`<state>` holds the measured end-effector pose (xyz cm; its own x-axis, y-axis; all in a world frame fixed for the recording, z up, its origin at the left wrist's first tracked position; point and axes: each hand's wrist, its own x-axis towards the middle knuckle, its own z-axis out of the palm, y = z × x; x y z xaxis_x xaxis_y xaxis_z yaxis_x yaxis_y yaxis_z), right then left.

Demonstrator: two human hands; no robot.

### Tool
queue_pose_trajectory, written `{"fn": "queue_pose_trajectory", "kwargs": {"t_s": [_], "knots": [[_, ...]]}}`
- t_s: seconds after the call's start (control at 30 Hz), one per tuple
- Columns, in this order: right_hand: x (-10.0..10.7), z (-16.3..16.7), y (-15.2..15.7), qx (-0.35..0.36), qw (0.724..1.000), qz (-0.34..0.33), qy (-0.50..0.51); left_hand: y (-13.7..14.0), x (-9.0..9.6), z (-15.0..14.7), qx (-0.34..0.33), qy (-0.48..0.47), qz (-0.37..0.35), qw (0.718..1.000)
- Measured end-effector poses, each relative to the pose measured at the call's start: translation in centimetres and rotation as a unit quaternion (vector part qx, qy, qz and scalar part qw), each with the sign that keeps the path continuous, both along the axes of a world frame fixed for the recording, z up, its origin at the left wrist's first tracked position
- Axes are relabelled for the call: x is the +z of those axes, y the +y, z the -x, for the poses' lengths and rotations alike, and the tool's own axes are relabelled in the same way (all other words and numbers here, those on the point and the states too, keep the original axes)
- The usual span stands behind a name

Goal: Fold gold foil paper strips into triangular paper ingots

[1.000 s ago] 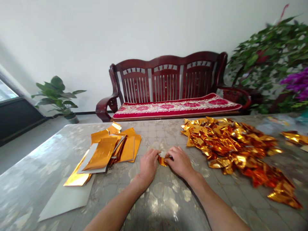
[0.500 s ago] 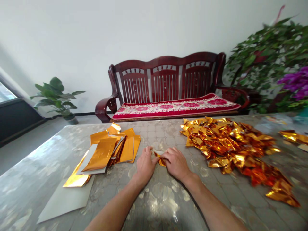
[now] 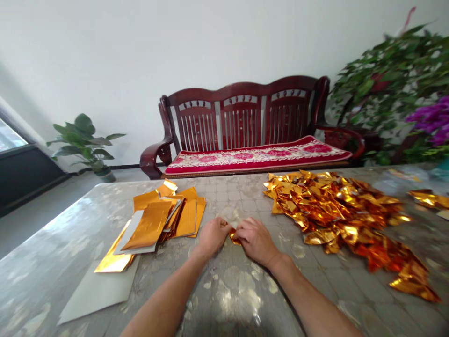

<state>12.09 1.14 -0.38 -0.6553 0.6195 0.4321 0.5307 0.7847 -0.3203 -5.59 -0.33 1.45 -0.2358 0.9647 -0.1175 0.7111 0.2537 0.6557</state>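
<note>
Between my two hands, low over the middle of the table, is a small piece of gold foil paper (image 3: 235,238), partly folded and mostly covered by my fingers. My left hand (image 3: 214,235) pinches its left side with curled fingers. On the opposite side my right hand (image 3: 255,239) grips it between thumb and fingers. To the left lies a loose stack of flat gold foil sheets (image 3: 149,224) with grey-white backs. A large heap of folded gold foil pieces (image 3: 336,206) spreads out on the right.
Under the stack lies a pale sheet (image 3: 101,292) on the patterned tabletop (image 3: 231,299). Clear plastic (image 3: 400,180) sits at the far right. Beyond the table stands a dark red wooden bench (image 3: 242,117), with potted plants (image 3: 87,142) to the left and leafy greenery (image 3: 389,89) to the right.
My fingers have curled in more tightly around the gold foil paper. Its pale upper edge no longer shows, and less of the foil is visible.
</note>
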Motion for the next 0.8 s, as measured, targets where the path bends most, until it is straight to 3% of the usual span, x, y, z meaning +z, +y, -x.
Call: {"fn": "queue_pose_trajectory", "kwargs": {"t_s": [0.13, 0.27, 0.37, 0.43, 0.57, 0.8], "knots": [[0.3, 0.1, -0.4, 0.008, 0.999, -0.016, 0.029, 0.2, -0.7, -0.1, -0.003, -0.109, -0.018, 0.994], [1.3, 0.5, -1.2, -0.093, 0.988, -0.019, 0.124, -0.8, -0.7, -1.0, 0.008, -0.229, -0.028, 0.973], [2.0, 0.9, -1.7, -0.153, 0.977, -0.010, 0.146, -1.8, -0.4, -2.0, 0.048, -0.438, -0.049, 0.896], [2.1, 1.1, -1.9, -0.160, 0.977, -0.001, 0.142, -2.3, -0.2, -2.4, 0.070, -0.510, -0.066, 0.855], [1.7, 1.4, -2.0, -0.148, 0.979, -0.017, 0.142, -2.9, -0.2, -2.7, 0.101, -0.559, -0.085, 0.819], [1.4, 1.4, -1.7, -0.110, 0.980, -0.077, 0.150, -3.7, -0.5, -2.6, 0.097, -0.625, -0.072, 0.771]]}}
